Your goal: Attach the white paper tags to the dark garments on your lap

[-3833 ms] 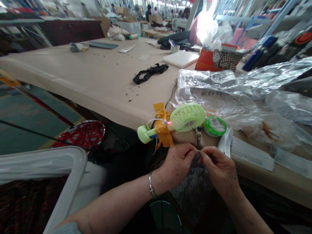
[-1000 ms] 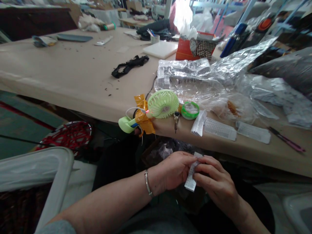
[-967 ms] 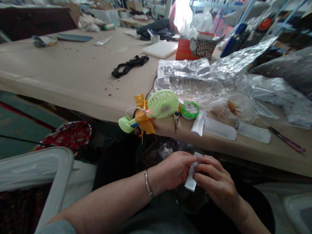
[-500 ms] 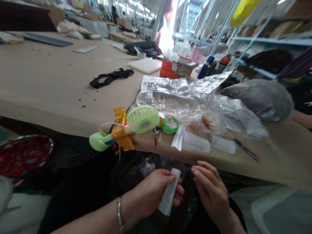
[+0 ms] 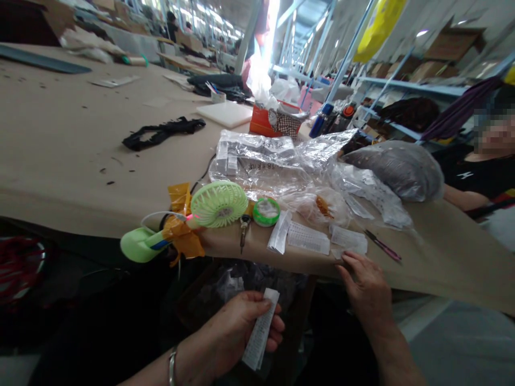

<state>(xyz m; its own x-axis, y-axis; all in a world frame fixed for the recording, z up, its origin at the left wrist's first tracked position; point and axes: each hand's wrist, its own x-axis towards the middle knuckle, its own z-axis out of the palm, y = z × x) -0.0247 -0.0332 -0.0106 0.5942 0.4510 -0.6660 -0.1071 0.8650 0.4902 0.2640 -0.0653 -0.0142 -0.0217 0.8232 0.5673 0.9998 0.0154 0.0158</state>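
A stack of narrow printed labels (image 5: 260, 332) is pinched between the thumb and fingers of my left hand (image 5: 237, 324), below the table's front edge. My right hand (image 5: 368, 287) reaches over that edge, its fingertips at the near side of a white label pile (image 5: 349, 239). Something small and pale shows by those fingertips, too small to make out. To the left lie another printed label pile (image 5: 308, 237) and a folded white strip stack (image 5: 280, 231). Pink-handled tweezers or snips (image 5: 383, 246) rest to the right of the piles.
A green fan (image 5: 219, 204) is taped at the table edge, beside a pointed tool (image 5: 243, 234) and a green round tin (image 5: 266, 212). Clear plastic bags (image 5: 257, 163) lie behind. A black cloth piece (image 5: 164, 133) is at the left. Another person (image 5: 475, 171) sits at the right.
My right hand has moved up and right from beside my left hand to the label pile on the table. The left still holds its labels. The view has shifted, showing more of the person.
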